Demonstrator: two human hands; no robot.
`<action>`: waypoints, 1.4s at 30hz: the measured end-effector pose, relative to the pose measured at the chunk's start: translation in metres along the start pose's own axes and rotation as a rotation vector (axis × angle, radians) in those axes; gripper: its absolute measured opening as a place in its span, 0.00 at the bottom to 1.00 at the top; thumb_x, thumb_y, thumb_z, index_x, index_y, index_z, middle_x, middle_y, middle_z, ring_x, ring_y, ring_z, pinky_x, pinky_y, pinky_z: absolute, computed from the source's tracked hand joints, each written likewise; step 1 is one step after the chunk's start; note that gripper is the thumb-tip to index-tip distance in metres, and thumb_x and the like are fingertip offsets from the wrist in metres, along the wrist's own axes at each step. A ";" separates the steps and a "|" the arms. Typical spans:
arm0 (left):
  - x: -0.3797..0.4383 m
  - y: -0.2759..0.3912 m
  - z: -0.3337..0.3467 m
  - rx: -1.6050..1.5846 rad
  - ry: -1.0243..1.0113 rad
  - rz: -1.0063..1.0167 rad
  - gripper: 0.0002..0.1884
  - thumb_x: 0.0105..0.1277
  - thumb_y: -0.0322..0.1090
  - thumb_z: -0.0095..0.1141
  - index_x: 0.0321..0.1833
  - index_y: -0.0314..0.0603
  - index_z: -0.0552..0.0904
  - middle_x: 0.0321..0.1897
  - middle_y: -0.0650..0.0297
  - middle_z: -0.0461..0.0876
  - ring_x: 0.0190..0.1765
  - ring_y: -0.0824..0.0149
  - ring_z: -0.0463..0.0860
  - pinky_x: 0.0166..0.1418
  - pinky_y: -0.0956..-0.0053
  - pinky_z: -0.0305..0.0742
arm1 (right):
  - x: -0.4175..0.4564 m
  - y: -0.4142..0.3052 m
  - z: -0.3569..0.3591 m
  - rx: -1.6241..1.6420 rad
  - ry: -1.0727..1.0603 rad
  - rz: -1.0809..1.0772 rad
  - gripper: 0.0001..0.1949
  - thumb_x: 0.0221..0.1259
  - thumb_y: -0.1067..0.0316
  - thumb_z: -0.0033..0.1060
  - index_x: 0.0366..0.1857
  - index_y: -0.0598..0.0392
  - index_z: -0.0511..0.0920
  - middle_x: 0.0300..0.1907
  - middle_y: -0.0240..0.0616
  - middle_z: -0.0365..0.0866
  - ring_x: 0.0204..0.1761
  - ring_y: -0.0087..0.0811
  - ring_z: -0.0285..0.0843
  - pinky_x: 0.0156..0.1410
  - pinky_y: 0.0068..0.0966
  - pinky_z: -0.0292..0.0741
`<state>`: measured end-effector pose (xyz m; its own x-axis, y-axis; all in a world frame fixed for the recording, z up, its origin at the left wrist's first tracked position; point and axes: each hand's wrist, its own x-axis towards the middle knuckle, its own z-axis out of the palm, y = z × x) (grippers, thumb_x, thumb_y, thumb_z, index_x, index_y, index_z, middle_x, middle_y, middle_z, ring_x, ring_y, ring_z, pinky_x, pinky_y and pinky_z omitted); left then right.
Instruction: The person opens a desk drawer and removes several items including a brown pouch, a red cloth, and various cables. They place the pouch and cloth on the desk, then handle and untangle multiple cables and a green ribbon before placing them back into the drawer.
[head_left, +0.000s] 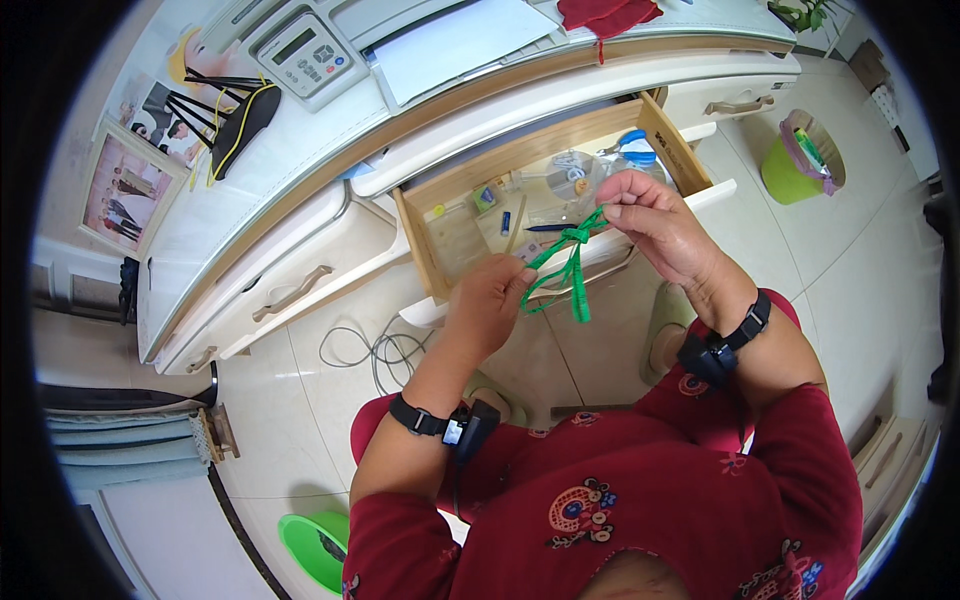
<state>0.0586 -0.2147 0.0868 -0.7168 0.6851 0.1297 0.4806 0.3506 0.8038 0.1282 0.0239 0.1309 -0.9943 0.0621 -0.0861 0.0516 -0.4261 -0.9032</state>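
A green ribbon or flat cord (576, 235), knotted near its middle with loops and a tail hanging down, stretches between both hands above the front edge of an open wooden drawer (427, 247). At its left end, my left hand (487, 300) pinches it between thumb and fingers. My right hand (651, 217) grips the other end with thumb and fingertips. Inside the drawer lie blue-handled scissors (637, 148), a dark blue pen (551, 227), a small blue battery-like cylinder (505, 223), a clear plastic bag and several small items.
Above the drawer, the white desktop (330, 142) carries a printer (304, 56), red cloth (611, 15), a black-and-yellow item (244, 127) and a framed photo (127, 187). A grey cable (386, 349) lies coiled on the floor. Green bins stand at right (787, 169) and lower left (315, 544).
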 end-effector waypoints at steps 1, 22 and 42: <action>0.000 -0.001 -0.001 0.006 -0.039 0.011 0.09 0.69 0.35 0.50 0.33 0.38 0.76 0.30 0.55 0.75 0.36 0.50 0.75 0.38 0.64 0.69 | 0.001 0.003 -0.001 0.031 0.000 -0.014 0.09 0.61 0.77 0.55 0.44 0.53 0.77 0.40 0.27 0.77 0.43 0.18 0.73 0.52 0.17 0.69; 0.014 0.015 -0.015 -0.098 -0.003 0.161 0.19 0.73 0.36 0.47 0.63 0.36 0.72 0.60 0.58 0.75 0.65 0.65 0.71 0.67 0.71 0.63 | -0.003 0.019 0.028 -0.478 -0.267 -0.113 0.09 0.63 0.76 0.57 0.45 0.53 0.78 0.38 0.24 0.77 0.40 0.16 0.73 0.49 0.16 0.71; -0.041 0.008 -0.002 -0.521 -0.254 -0.321 0.12 0.74 0.39 0.44 0.42 0.39 0.77 0.20 0.68 0.73 0.21 0.75 0.73 0.26 0.77 0.68 | 0.004 0.047 0.042 -0.371 -0.145 0.016 0.06 0.64 0.76 0.57 0.42 0.55 0.77 0.38 0.24 0.77 0.41 0.14 0.71 0.49 0.14 0.69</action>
<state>0.0910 -0.2410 0.0886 -0.6119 0.7496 -0.2525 -0.0896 0.2515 0.9637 0.1231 -0.0333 0.1057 -0.9945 -0.0813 -0.0654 0.0711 -0.0697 -0.9950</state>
